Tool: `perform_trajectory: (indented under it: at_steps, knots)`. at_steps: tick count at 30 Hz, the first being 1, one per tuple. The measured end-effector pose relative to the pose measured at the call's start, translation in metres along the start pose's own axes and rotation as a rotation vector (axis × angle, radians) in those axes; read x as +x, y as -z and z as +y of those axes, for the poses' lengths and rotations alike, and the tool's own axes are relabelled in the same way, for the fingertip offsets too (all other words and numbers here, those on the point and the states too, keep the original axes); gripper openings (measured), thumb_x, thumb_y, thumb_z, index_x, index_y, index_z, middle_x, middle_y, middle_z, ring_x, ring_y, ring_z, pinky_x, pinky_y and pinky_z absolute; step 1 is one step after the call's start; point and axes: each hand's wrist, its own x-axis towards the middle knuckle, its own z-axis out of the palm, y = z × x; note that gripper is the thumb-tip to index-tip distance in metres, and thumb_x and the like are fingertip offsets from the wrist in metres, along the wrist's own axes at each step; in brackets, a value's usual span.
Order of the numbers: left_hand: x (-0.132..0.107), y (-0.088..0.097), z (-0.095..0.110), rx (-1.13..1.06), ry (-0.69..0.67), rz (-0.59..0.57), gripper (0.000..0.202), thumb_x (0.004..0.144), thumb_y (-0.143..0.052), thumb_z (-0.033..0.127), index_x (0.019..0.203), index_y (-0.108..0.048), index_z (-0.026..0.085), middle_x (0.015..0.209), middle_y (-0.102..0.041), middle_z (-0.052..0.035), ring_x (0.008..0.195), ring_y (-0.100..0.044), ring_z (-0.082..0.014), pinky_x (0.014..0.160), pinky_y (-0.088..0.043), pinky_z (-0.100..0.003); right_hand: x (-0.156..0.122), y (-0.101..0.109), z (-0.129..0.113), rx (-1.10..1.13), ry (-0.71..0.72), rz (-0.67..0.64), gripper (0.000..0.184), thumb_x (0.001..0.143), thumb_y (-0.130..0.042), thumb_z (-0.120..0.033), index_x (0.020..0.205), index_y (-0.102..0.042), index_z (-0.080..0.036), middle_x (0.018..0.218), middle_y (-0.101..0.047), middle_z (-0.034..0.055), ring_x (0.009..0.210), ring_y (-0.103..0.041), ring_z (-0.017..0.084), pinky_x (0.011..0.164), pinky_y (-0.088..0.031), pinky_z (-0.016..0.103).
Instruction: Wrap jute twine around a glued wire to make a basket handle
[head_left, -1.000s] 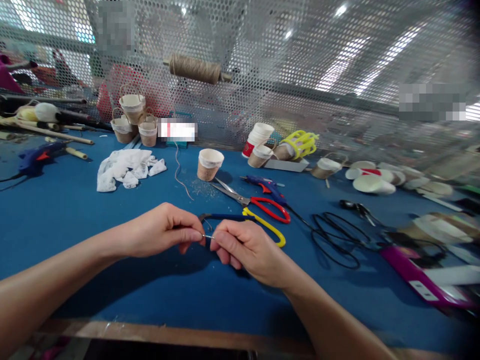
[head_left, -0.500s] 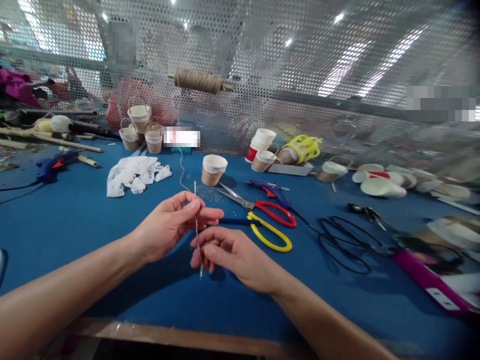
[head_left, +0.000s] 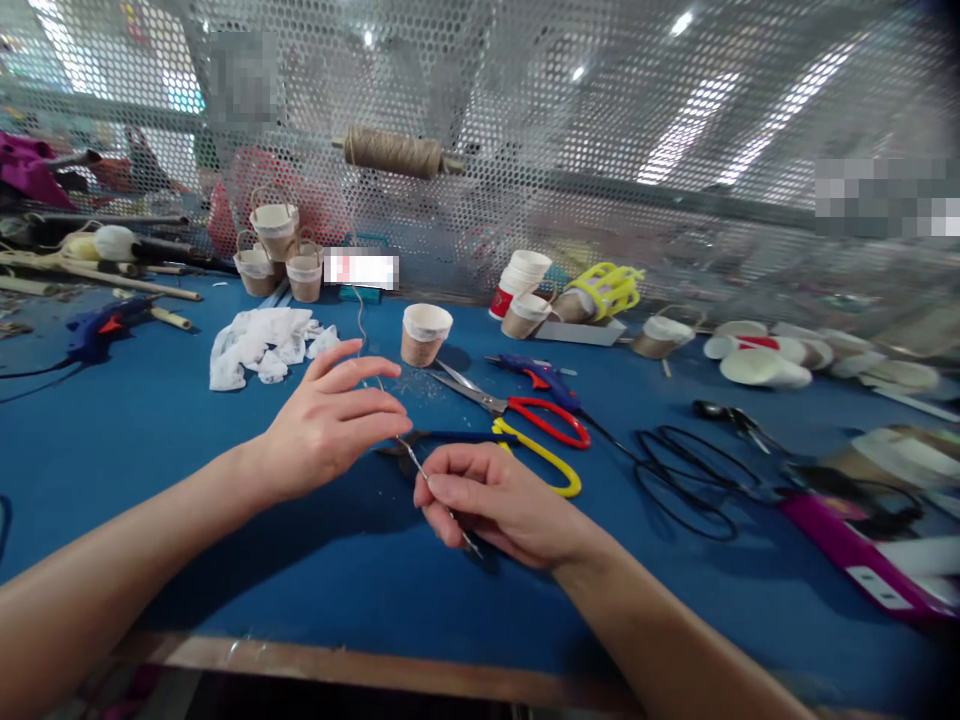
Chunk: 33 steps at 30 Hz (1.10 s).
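My left hand (head_left: 330,420) and my right hand (head_left: 499,500) meet over the blue table (head_left: 150,440) on a thin piece of wire (head_left: 439,492). The left thumb and forefinger pinch its upper end, with the other fingers stretched out. The right hand is curled round the lower part, and the wire's tip pokes out under it. Just behind the hands lie yellow-handled scissors (head_left: 540,460) and red-handled scissors (head_left: 525,410). A twine-wrapped paper cup (head_left: 424,334) stands farther back.
A twine spool (head_left: 394,152) hangs on the perforated metal screen. Small cup baskets (head_left: 277,245), a white cloth (head_left: 259,342), two blue glue guns (head_left: 101,325) (head_left: 536,372), stacked cups (head_left: 521,280), a yellow plastic basket (head_left: 607,288), black cable (head_left: 682,475) and a purple tool (head_left: 847,560) lie around. The table's wooden front edge (head_left: 375,675) is near me.
The wire stood nearly upright between my hands half a second ago; now it slants down to the right. My left fingers have spread out, and my right hand has closed round the lower part.
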Motion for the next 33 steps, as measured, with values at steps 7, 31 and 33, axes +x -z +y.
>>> perform_trajectory:
  at_steps: [7, 31, 33]
  knots:
    - [-0.001, -0.007, 0.001, -0.414, 0.635, -0.200, 0.019, 0.082, -0.042, 0.021, 0.089, -0.060, 0.016, 0.068, -0.065, -0.0038, 0.055, -0.057, -0.0114, 0.056, -0.044, -0.024, 0.002, 0.021, -0.008, -0.964, 0.104, 0.533, 0.031, 0.076, -0.054, -0.039, 0.094, -0.057, -0.014, 0.090, -0.062, 0.0103, 0.083, -0.057, 0.020, 0.075, -0.043, 0.036]
    - [0.005, -0.001, 0.000, -1.460, 1.175, 0.036, 0.011, 0.082, -0.050, 0.020, 0.076, -0.054, 0.011, 0.062, -0.055, 0.0004, 0.043, -0.036, -0.0015, 0.045, -0.030, -0.015, 0.004, 0.014, -0.001, -1.156, 0.062, 0.753, 0.045, 0.070, -0.055, -0.040, 0.105, -0.048, -0.012, 0.089, -0.056, 0.0109, 0.063, -0.055, 0.016, 0.063, -0.046, 0.034]
    - [0.005, 0.000, 0.001, -1.495, 1.169, 0.053, 0.011, 0.082, -0.049, 0.019, 0.076, -0.054, 0.011, 0.061, -0.054, 0.0008, 0.041, -0.036, -0.0015, 0.043, -0.029, -0.015, 0.002, 0.017, -0.005, -0.827, 0.041, 0.717, 0.044, 0.077, -0.045, -0.046, 0.103, -0.050, -0.012, 0.080, -0.058, 0.0088, 0.060, -0.056, 0.016, 0.061, -0.047, 0.033]
